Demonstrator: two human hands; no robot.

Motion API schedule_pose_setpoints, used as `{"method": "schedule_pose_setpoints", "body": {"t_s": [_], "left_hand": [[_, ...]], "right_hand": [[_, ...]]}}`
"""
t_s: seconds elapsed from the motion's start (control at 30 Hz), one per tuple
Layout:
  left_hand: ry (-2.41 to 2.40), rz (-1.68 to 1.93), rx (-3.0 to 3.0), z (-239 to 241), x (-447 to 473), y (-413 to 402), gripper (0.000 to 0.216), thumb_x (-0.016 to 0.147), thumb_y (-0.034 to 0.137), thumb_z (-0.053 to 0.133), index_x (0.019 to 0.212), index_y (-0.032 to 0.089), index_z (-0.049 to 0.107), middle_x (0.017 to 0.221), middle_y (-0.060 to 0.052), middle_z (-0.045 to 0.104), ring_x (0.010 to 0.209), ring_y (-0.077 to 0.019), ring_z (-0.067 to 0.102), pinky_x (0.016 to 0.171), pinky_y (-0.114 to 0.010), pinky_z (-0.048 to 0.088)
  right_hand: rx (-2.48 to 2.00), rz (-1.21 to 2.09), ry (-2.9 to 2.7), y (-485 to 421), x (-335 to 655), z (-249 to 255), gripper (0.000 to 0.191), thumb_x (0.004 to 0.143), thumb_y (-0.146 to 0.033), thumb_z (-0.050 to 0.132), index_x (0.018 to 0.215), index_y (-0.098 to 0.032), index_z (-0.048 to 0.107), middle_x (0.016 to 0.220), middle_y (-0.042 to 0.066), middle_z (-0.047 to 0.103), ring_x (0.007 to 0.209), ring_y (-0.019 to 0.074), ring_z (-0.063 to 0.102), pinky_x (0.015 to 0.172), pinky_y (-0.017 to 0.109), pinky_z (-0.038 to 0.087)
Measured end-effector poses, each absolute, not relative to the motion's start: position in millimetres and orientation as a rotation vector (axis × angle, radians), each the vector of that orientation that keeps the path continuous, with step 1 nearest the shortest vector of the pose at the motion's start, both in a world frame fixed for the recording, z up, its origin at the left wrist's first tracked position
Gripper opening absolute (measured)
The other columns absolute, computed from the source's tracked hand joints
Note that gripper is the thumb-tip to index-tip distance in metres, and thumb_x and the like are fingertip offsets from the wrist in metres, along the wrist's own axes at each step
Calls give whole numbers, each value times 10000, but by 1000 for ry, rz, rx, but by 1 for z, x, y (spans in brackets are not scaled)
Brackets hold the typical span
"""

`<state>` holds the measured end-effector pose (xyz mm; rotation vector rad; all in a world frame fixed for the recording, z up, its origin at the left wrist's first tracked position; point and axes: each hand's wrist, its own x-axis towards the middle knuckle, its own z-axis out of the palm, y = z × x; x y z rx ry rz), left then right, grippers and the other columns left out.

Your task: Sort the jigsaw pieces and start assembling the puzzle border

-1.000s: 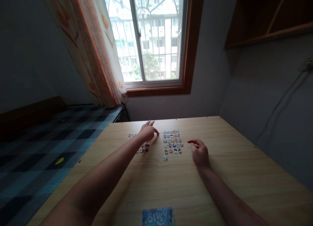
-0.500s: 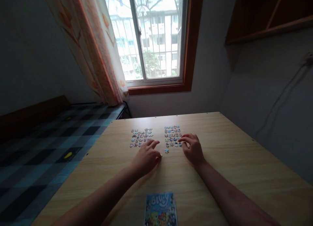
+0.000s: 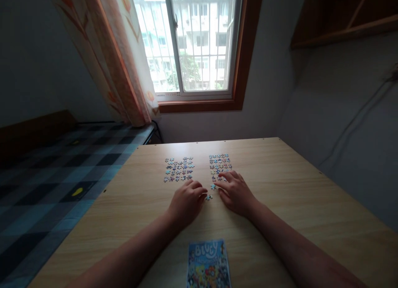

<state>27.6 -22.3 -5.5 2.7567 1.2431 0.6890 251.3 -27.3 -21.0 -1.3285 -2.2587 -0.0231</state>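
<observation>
My left hand (image 3: 188, 201) is closed, its fingertips at the edge of a light-coloured jigsaw piece (image 3: 208, 197) low over the table or on it. Just beyond lies a blue jigsaw piece (image 3: 213, 187), by the fingertips of my right hand (image 3: 235, 192). The right fingers are spread and curved, with nothing visible between them. Loose jigsaw pieces stand in rows in a left group (image 3: 177, 172) and a right group (image 3: 217, 160). My right hand partly hides the near rows of the right group.
The wooden table (image 3: 280, 238) carries a blue "Bluey" picture sheet or box (image 3: 208, 265) near me. A bed with a checked cover (image 3: 93, 163) is on the left. Beyond the table are a window (image 3: 202, 51) and a curtain (image 3: 115, 64); a shelf (image 3: 345, 35) hangs at right.
My right hand has moved left and nearer, to the blue piece. The light piece at my left fingertips now shows more fully. The view has tilted down slightly.
</observation>
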Motion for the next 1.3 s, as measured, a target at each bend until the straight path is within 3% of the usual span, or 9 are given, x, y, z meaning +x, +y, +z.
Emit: {"method": "schedule_pose_setpoints", "body": {"t_s": [0.13, 0.33, 0.63, 0.9, 1.17, 1.3], "left_hand": [[1323, 529, 2751, -8, 31, -23, 156, 864, 363, 687, 871, 224, 757, 902, -51, 707, 925, -236, 595, 855, -392, 511], [1317, 488, 2749, -8, 34, -23, 141, 883, 324, 659, 899, 245, 774, 915, -47, 712, 924, -220, 596, 826, -352, 511], [1230, 585, 2735, -18, 33, -19, 159, 908, 299, 620, 913, 239, 767, 921, -45, 718, 894, -209, 613, 823, -360, 516], [1213, 617, 2694, -17, 34, -16, 111, 876, 273, 662, 887, 241, 768, 919, -36, 721, 892, -204, 617, 830, -356, 514], [1249, 640, 2651, -15, 31, -13, 82, 834, 287, 706, 853, 236, 767, 887, -34, 714, 878, -207, 623, 846, -383, 515], [1199, 646, 2663, -16, 31, -12, 82, 835, 288, 705, 850, 248, 774, 878, -28, 722, 878, -208, 618, 838, -379, 515]], "right_hand": [[-1332, -24, -2302, -26, 253, -23, 230, 923, -273, 565, 1070, -283, 741, 1259, 82, 619, 1159, 288, 489, 999, 472, 380], [-1315, 5, -2280, -27, 252, -22, 139, 903, -304, 614, 916, -251, 742, 1234, 75, 632, 1152, 275, 495, 998, 454, 383], [-1262, 25, -2343, -24, 255, -23, 117, 898, -310, 651, 916, -279, 762, 1117, 55, 674, 1071, 261, 517, 969, 444, 387], [-1328, 117, -2365, -27, 256, -17, 64, 854, -257, 710, 907, -224, 724, 1032, 74, 685, 1042, 255, 536, 918, 406, 399], [-1267, 576, -2192, -36, 258, -10, 50, 817, -218, 723, 771, -212, 703, 777, -2, 689, 766, 154, 594, 696, 265, 432], [-1257, 732, -2036, -35, 250, -14, 72, 836, -245, 690, 795, -205, 733, 716, -12, 709, 656, 131, 600, 621, 244, 430]]}}
